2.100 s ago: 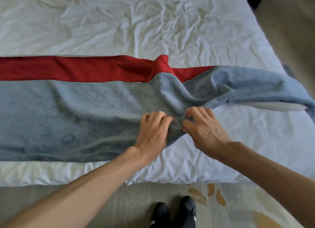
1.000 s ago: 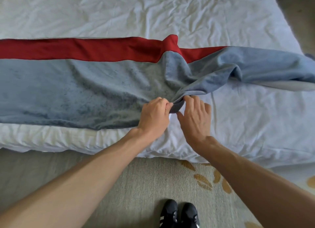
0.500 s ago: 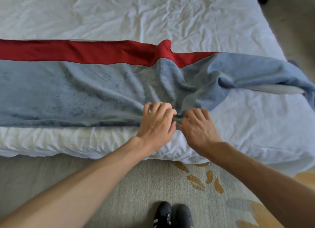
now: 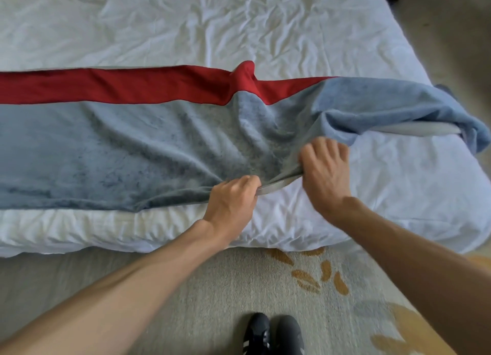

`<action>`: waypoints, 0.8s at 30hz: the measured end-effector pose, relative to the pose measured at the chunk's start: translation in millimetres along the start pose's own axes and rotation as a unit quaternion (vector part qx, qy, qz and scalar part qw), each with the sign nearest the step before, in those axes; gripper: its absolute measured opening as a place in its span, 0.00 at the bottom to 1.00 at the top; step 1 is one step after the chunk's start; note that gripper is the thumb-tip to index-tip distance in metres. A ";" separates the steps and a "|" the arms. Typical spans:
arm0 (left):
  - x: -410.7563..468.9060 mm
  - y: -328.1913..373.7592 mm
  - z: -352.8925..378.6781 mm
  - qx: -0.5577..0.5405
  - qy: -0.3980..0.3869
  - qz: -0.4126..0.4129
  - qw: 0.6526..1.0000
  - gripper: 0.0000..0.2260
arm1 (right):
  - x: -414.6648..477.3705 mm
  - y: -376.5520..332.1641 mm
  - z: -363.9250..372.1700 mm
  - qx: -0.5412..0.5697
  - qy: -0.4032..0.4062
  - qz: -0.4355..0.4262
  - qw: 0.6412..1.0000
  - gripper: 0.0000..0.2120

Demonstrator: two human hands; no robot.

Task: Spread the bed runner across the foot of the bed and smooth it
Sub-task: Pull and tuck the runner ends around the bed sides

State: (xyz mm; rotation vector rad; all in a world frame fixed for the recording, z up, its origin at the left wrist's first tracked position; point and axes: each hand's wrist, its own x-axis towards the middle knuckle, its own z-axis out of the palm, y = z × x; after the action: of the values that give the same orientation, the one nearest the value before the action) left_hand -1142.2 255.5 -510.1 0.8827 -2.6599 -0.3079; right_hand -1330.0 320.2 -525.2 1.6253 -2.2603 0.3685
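Blue bed runner gripped by both hands.

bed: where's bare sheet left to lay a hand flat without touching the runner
Widest bare sheet lies beyond the red stripe of the runner. Another patch sits right of the right hand, below the bunched end. A narrow strip runs along the near edge, left of the left hand. Crowded where both hands grip the runner.
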 end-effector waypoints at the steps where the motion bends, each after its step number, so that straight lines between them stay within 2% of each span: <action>1: -0.5 -1.8 -1.0 -0.001 -0.002 -0.001 1.000 0.10 | 4.0 8.5 -0.3 -0.003 0.004 0.016 1.000 0.16; 8: -2.2 1.0 4.2 -0.002 -0.006 -0.018 1.000 0.10 | -10.4 59.1 -19.4 -0.011 0.018 0.055 0.998 0.14; 11: -2.9 5.1 6.6 0.028 -0.023 -0.004 0.999 0.09 | -24.1 77.6 -29.3 -0.015 0.012 0.011 1.000 0.14; 13: -5.4 7.2 11.4 0.062 -0.097 0.007 0.993 0.06 | -42.1 79.7 -29.6 -0.026 -0.035 -0.040 0.998 0.15; 16: -10.6 10.3 21.5 0.095 -0.184 0.020 0.978 0.17 | -65.8 79.7 -20.8 -0.047 -0.150 -0.066 0.985 0.18; 20: -2.2 17.0 26.1 0.098 -0.218 0.062 0.969 0.29 | -64.7 74.7 -24.5 -0.024 -0.240 -0.073 0.968 0.20; 22: 8.0 21.8 26.7 0.098 -0.214 0.057 0.970 0.31 | -61.0 68.9 -32.7 0.009 -0.269 -0.064 0.961 0.23; 24: 20.1 27.2 27.4 0.092 -0.192 0.055 0.976 0.31 | -58.8 66.7 -38.0 0.033 -0.275 -0.045 0.960 0.23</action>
State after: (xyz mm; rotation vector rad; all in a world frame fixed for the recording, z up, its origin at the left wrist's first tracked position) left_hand -1182.2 267.3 -522.6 0.7899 -3.1249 -0.2257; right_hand -1371.7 406.9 -515.7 2.0591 -2.5608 -0.0453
